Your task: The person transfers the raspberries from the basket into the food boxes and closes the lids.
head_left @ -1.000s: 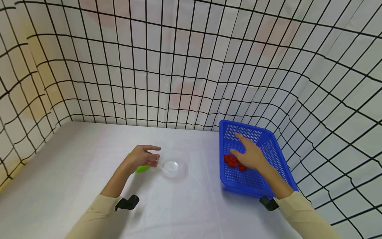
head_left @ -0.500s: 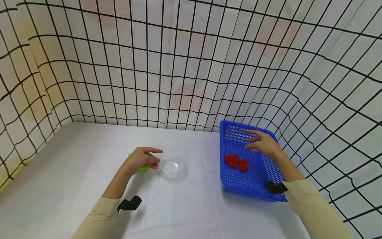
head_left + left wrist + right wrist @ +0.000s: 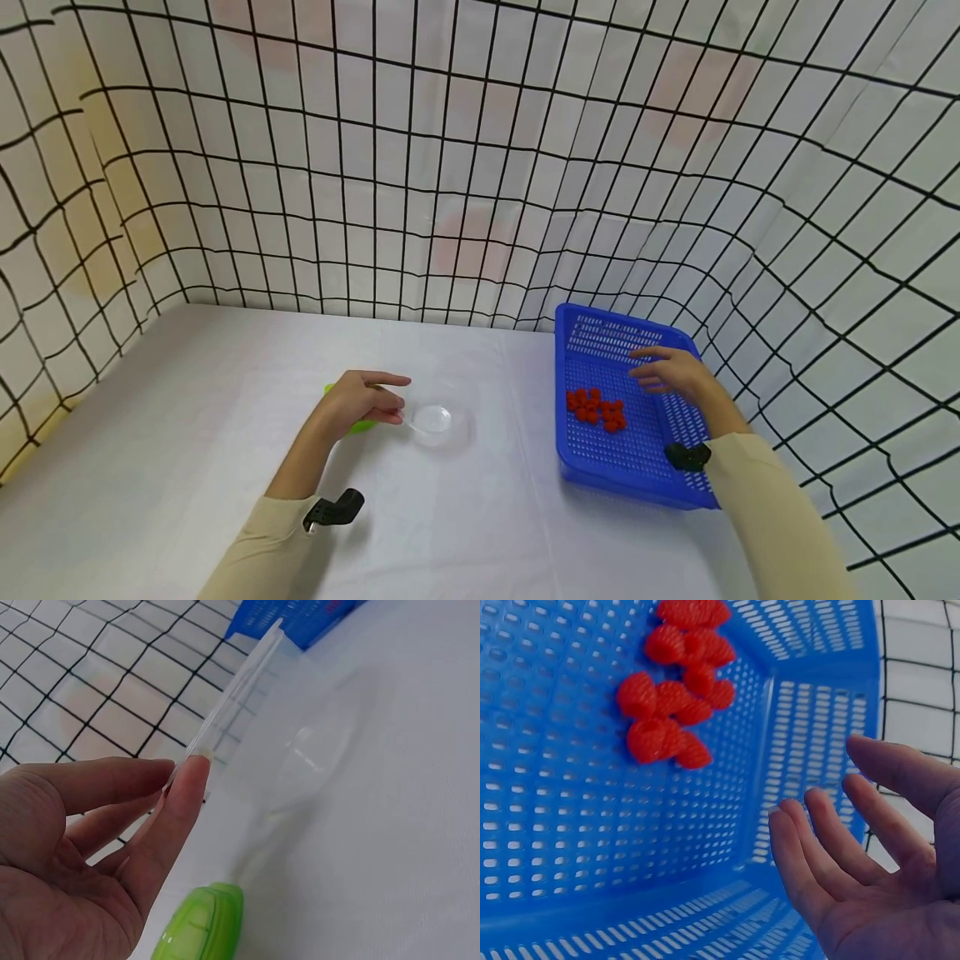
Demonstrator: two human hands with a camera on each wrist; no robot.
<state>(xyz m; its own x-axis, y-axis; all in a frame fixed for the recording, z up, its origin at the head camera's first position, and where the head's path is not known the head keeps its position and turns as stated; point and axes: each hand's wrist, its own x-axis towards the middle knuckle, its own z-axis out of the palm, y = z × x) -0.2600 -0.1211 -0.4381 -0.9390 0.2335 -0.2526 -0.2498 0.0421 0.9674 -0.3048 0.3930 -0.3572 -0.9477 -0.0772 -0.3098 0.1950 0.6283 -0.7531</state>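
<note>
My left hand (image 3: 360, 404) pinches the rim of a clear plastic container (image 3: 432, 419) between thumb and fingers. In the left wrist view the see-through container (image 3: 259, 724) stretches away from the fingertips, and its outline is faint. Partly covered by the left hand in the head view is a bright green lid-like piece (image 3: 199, 926) on the white surface. Over the right part of a blue basket (image 3: 558, 392), my right hand (image 3: 675, 379) hovers with loosely bent fingers and nothing in them. Several red, bumpy, berry-like pieces (image 3: 671, 735) lie on the basket floor, apart from that hand.
A black wire grid (image 3: 375, 167) rises behind and along both sides, with white sheeting behind it. The basket's back right side stands close to the grid. White cloth (image 3: 450, 517) covers the table.
My right hand has moved right and back from above the red pieces, which show more fully now. The left hand keeps its hold on the clear container nearly in place.
</note>
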